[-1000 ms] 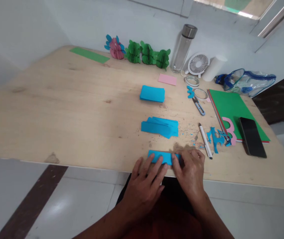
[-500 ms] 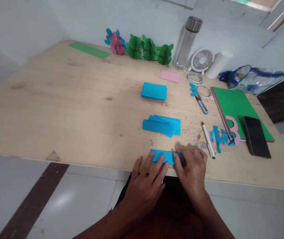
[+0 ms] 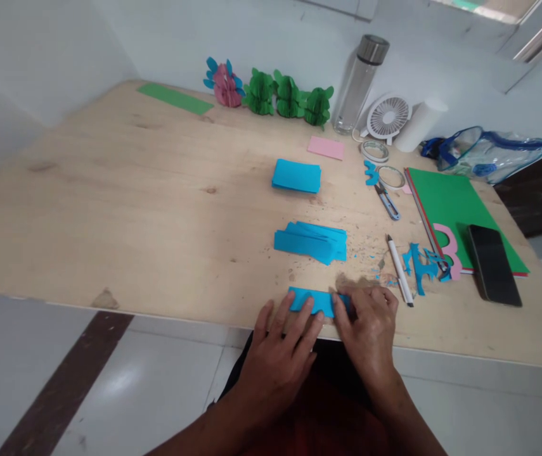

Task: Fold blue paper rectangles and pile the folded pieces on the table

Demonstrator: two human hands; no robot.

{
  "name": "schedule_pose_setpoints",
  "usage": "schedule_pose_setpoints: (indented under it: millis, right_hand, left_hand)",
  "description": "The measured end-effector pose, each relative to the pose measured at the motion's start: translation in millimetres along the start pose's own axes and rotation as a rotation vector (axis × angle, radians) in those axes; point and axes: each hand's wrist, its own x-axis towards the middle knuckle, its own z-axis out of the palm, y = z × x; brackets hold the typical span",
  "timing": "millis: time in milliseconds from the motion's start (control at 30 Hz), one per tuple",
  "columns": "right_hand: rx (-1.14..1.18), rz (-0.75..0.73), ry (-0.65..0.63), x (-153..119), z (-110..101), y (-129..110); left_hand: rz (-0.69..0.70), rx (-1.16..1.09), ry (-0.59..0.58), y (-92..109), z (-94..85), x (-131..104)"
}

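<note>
A folded-looking blue paper strip (image 3: 316, 303) lies at the table's front edge. My left hand (image 3: 283, 348) rests over its left part, fingers spread and fingertips on the paper. At the right end, my right hand (image 3: 368, 323) has its thumb on top and its other fingers curled around the strip, hiding that end. Just beyond is a loose pile of blue paper strips (image 3: 306, 242). A neat stack of blue paper rectangles (image 3: 296, 177) sits farther back.
To the right lie a white marker (image 3: 400, 271), blue paper scraps (image 3: 423, 269), thread snips (image 3: 387, 201) and a phone (image 3: 494, 265) on green sheets (image 3: 461, 196). Along the wall stand green paper figures (image 3: 288, 97), a glass bottle (image 3: 360, 85) and a small fan (image 3: 387, 118).
The whole view has shifted slightly, so things appear a little lower and to the right. Both hands keep the same hold on the blue strip.
</note>
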Motion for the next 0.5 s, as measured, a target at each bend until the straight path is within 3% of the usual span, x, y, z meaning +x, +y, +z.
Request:
schedule_pose_setpoints:
  millis: [500]
  right_hand:
    - [-0.031, 0.004, -0.005, 1.1, -1.5, -1.6]
  left_hand:
    - [-0.02, 0.063, -0.004, 2.4, -0.1, 0.1]
